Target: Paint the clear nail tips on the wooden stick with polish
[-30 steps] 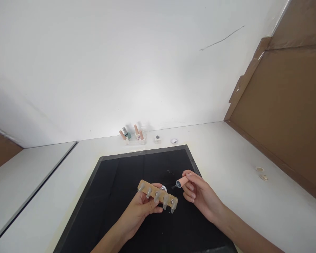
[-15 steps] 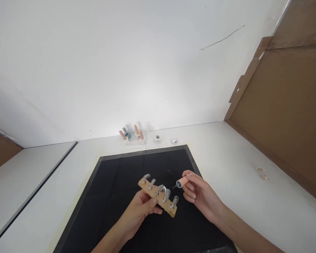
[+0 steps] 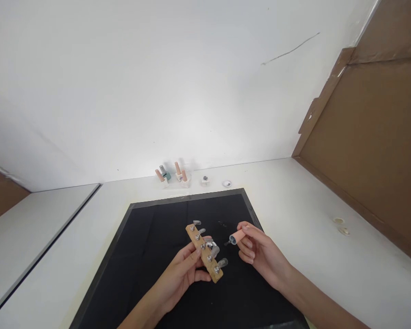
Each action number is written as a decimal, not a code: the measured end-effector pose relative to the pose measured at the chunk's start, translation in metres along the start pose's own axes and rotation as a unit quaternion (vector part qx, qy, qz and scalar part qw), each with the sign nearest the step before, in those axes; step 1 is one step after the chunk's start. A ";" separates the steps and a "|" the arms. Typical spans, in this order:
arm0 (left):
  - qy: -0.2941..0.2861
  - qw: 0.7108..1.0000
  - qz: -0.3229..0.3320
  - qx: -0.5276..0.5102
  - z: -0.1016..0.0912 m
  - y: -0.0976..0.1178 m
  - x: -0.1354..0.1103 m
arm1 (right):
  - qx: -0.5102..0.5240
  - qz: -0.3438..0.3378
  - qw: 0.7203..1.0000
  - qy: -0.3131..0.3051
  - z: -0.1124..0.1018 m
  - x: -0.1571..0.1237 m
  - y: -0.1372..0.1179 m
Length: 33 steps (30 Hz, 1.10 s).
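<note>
My left hand (image 3: 183, 274) is closed around a wooden nail tip stand (image 3: 205, 257), held tilted above the black mat. Several clear false nail tips (image 3: 222, 262) stick out from its metal studs toward the right. Behind the middle tips shows a small round white item, partly hidden. In my right hand (image 3: 256, 246) is a peach nail polish cap (image 3: 238, 236), pinched between thumb and fingers. The cap's brush (image 3: 228, 242) points left at the tips, with a small gap between them.
Several nail polish bottles (image 3: 162, 179) stand along the back wall. To their right are an uncapped bottle (image 3: 205, 181) and a small white dish (image 3: 226, 183). The black mat (image 3: 140, 246) covers the middle of the white table. Two small round items (image 3: 339, 220) lie near the cardboard panel (image 3: 373, 137) at right.
My left hand has turned the nail tip stand to a steeper slant, swinging its tips more to the right. My right hand and the brush cap have stayed almost still.
</note>
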<state>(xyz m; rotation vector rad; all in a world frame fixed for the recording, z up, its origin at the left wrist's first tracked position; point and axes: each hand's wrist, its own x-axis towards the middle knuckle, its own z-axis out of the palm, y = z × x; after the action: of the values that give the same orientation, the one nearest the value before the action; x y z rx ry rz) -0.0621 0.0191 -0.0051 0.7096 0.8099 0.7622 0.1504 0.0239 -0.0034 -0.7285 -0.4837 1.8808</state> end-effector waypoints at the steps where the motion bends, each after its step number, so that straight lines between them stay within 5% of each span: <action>1: 0.004 1.000 -0.004 -0.004 0.000 0.000 0.000 | 0.000 0.000 1.000 -0.001 0.000 0.000 0.000; 18: 0.012 1.000 -0.014 0.016 -0.002 0.000 -0.002 | -0.074 -0.071 0.993 0.056 0.003 -0.001 -0.003; 33: 0.012 0.999 0.010 0.033 -0.006 -0.003 0.000 | -0.122 -0.082 0.989 0.022 0.003 -0.002 0.000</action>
<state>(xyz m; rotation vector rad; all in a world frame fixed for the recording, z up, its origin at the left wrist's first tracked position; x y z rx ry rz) -0.0658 0.0189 -0.0105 0.7703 0.8547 0.7656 0.1487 0.0222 -0.0004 -0.8621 -0.7320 1.6654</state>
